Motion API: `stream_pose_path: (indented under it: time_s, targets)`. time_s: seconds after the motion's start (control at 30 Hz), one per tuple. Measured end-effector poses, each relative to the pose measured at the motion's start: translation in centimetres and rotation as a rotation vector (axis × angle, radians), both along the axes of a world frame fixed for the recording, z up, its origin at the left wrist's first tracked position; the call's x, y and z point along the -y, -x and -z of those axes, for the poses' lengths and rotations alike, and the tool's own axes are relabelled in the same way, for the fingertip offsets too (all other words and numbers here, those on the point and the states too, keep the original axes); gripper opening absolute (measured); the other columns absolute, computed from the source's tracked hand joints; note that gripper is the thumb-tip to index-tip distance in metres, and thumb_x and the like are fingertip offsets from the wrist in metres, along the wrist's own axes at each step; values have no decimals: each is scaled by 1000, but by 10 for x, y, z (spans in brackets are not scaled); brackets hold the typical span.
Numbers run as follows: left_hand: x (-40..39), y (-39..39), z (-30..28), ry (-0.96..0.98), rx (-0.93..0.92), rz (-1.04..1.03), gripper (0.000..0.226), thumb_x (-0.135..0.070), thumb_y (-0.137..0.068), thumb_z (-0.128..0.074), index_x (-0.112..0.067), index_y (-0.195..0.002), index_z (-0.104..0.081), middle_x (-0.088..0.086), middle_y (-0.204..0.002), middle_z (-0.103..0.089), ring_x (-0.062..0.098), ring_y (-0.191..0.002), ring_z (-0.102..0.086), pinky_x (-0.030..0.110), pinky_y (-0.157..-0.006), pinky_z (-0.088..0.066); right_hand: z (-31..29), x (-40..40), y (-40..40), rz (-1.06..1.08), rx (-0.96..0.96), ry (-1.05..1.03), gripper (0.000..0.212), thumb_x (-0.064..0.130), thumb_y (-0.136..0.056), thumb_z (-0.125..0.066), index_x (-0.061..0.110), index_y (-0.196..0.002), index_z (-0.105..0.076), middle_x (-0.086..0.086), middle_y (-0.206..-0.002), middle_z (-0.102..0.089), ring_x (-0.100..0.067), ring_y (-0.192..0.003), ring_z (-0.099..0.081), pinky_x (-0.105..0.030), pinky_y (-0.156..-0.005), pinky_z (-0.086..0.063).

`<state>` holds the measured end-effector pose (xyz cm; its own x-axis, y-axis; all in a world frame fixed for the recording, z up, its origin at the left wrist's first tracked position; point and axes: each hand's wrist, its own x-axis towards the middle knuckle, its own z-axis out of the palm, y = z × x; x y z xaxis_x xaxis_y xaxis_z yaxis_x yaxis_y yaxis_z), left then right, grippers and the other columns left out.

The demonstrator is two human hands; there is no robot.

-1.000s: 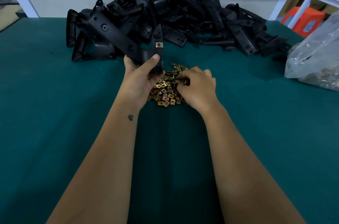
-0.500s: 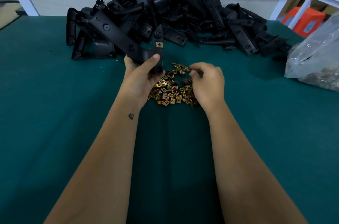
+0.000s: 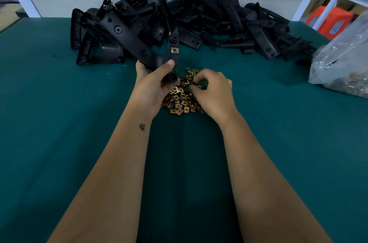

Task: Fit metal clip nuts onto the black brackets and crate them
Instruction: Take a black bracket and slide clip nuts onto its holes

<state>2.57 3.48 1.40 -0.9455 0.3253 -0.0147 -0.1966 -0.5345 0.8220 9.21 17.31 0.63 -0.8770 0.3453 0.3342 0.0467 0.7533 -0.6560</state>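
- Black bracket [image 3: 127,37], one clip nut [image 3: 174,50] fitted, gripped by the left hand [image 3: 152,85] at 11 o'clock of the clip-nut pile [image 3: 182,101].
- Right hand [image 3: 213,91] fingers curled, pinching into the pile; what they hold, cannot tell.
- Bracket heap [image 3: 199,15] at 12 o'clock.

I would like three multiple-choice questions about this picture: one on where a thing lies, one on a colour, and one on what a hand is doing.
1. Where does the pile of metal clips lie?
A. between the two hands
B. inside the plastic bag
C. on top of the heap of black brackets

2. What colour is the table cover?
A. red
B. dark green
C. white

3. What is the left hand doing?
A. resting flat on the table
B. gripping a black bracket
C. lifting the plastic bag

Answers:
1 A, the clips sit on the cover between the left hand and the right hand.
2 B, the cover is dark green all over.
3 B, its fingers and thumb curl round the bracket, which already carries one clip.
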Motion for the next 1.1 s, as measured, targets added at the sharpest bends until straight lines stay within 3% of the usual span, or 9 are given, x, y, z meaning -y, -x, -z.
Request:
stream_pose_path:
  time_s: [0.07,0.13,0.23,0.37,0.5,0.77,0.93,1.1]
  targets:
    - [0,0,0,-1,1,-3,35,-6,-91,-68,-24,-114,-48,7,-125,-60,21,-101,-64,28,-74,-56,-5,3,-1,-10,-91,191,15,17,-86,-72,26,-81,-61,16,-81,-61,-4,-85,-57,-17,-78,-41]
    - [-1,0,0,0,-2,-7,35,-6,-91,-67,-23,-115,-48,7,-127,-59,21,-105,-64,28,-74,-56,-8,5,-2,1,-143,311,15,13,-85,-73,26,-81,-65,14,-79,-64,-1,-78,-60,-10,-71,-44]
    - [-2,-1,-1,-13,16,7,35,-7,-91,-67,-21,-117,-47,4,-121,-63,20,-105,-65,29,-75,-57,-13,6,-1,-37,-217,539,18,8,-85,-73,26,-85,-72,12,-82,-71,1,-82,-66,-11,-76,-49]
    - [-4,-4,-4,-87,68,78,25,-4,-92,-65,-15,-106,-48,1,-98,-66,16,-87,-67,27,-73,-57,-15,6,-1,-109,-259,774,26,3,-90,-67,28,-93,-74,14,-92,-75,-1,-97,-68,-15,-85,-51]
    - [-4,-8,-6,-162,69,164,23,4,-92,-58,-16,-100,-50,1,-84,-72,16,-79,-69,27,-75,-58,-14,8,1,-127,-257,868,24,3,-93,-62,20,-104,-73,7,-103,-74,-2,-100,-67,-17,-87,-52]
    - [-7,-13,-8,-159,66,187,27,9,-92,-53,-15,-101,-50,7,-97,-69,22,-90,-69,30,-80,-57,-16,13,2,-107,-299,885,24,-8,-84,-65,16,-84,-68,1,-82,-69,-11,-84,-64,-24,-81,-52]
    - [-8,-16,-11,-142,52,193,31,9,-92,-52,-15,-113,-46,8,-102,-69,20,-87,-69,28,-78,-58,-17,13,1,-166,-324,956,30,-9,-84,-60,16,-94,-72,-1,-83,-66,-15,-82,-62,-30,-82,-52]
    - [-7,-16,-11,-146,58,201,31,8,-93,-52,-14,-113,-45,9,-104,-69,20,-89,-69,26,-75,-58,-17,11,0,-130,-296,995,23,-4,-86,-67,16,-97,-72,0,-82,-68,-17,-85,-65,-33,-89,-55]
